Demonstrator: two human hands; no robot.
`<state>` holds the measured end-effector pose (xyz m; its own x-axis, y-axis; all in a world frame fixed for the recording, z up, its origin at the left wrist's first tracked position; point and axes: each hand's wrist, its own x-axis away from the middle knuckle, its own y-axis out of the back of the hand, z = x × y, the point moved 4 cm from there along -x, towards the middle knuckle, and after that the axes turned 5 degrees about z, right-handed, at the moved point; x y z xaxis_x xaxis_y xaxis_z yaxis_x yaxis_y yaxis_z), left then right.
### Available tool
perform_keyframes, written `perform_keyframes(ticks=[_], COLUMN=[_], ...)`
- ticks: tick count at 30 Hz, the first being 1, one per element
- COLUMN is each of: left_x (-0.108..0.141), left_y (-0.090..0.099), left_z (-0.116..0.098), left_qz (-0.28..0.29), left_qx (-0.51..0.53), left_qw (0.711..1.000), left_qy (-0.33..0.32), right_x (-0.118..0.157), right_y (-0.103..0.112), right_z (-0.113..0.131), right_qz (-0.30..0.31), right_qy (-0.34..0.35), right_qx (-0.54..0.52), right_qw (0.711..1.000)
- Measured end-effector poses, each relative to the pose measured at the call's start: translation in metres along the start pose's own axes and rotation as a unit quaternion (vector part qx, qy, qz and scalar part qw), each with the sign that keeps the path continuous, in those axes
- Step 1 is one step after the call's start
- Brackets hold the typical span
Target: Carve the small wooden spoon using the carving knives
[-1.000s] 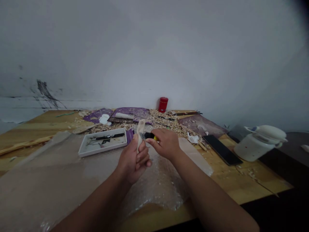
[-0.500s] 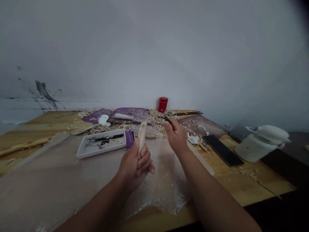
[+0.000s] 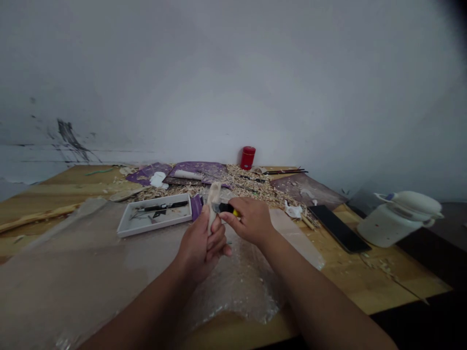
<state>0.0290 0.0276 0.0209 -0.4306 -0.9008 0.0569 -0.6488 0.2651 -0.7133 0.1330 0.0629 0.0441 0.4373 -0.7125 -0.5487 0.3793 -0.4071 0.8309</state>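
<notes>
My left hand is closed around a pale piece of wood that stands upright, its upper end showing above the thumb. In my right hand is a utility knife with a black and yellow handle. Its blade meets the side of the wood just above my left thumb. Fingers cover most of the handle. Beneath both hands a clear plastic sheet lies over the wooden table.
A white tray with blades and a black tool stands left. Wood shavings are heaped behind, near a red canister. Right are a black phone and a white jug. Thin brushes lie at the back.
My right hand has come left and down with the utility knife, from apart to touching the wood. My left hand has stayed nearly in place, still gripping the wood.
</notes>
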Motion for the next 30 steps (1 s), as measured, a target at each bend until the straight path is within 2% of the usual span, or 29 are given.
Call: perform_keyframes(ticks=[5, 9, 10, 12, 14, 16, 17, 19, 23, 25, 30], left_x=[0.001, 0.005, 0.007, 0.011, 0.014, 0.015, 0.014, 0.011, 0.006, 0.006, 0.005], left_y=[-0.002, -0.009, -0.01, -0.014, -0.018, -0.02, -0.019, -0.016, -0.01, -0.009, -0.006], left_z=[-0.002, -0.001, 0.0, 0.003, 0.007, 0.009, 0.009, 0.007, 0.001, -0.001, 0.0], left_qz=[-0.019, 0.0, 0.004, 0.01, 0.026, 0.037, 0.037, 0.025, 0.012, 0.014, 0.015], left_qx=[-0.001, 0.026, 0.029, 0.026, 0.016, 0.01, 0.007, -0.001, -0.01, -0.015, -0.021], left_qw=[1.0, 1.0, 1.0, 1.0, 0.999, 0.999, 0.999, 1.0, 1.0, 1.0, 1.0], left_qy=[-0.012, 0.002, 0.004, 0.005, 0.01, 0.01, 0.009, 0.005, -0.009, -0.013, -0.012], right_x=[0.001, 0.0, -0.001, -0.002, 0.002, 0.006, 0.006, 0.005, 0.001, 0.0, 0.001], right_y=[0.002, 0.0, 0.0, 0.004, 0.013, 0.02, 0.021, 0.019, 0.006, 0.002, 0.0], right_z=[0.003, 0.003, -0.004, -0.029, -0.066, -0.088, -0.091, -0.08, -0.033, -0.017, -0.007], right_qz=[-0.029, -0.049, -0.057, -0.097, -0.185, -0.233, -0.238, -0.215, -0.119, -0.073, -0.026], right_qy=[-0.009, 0.0, -0.012, -0.076, -0.198, -0.24, -0.241, -0.206, -0.112, -0.076, -0.022], right_qx=[0.016, -0.007, -0.025, -0.081, -0.147, -0.189, -0.2, -0.208, -0.178, -0.145, -0.069], right_qw=[0.999, 0.999, 0.998, 0.989, 0.951, 0.923, 0.919, 0.932, 0.97, 0.984, 0.997])
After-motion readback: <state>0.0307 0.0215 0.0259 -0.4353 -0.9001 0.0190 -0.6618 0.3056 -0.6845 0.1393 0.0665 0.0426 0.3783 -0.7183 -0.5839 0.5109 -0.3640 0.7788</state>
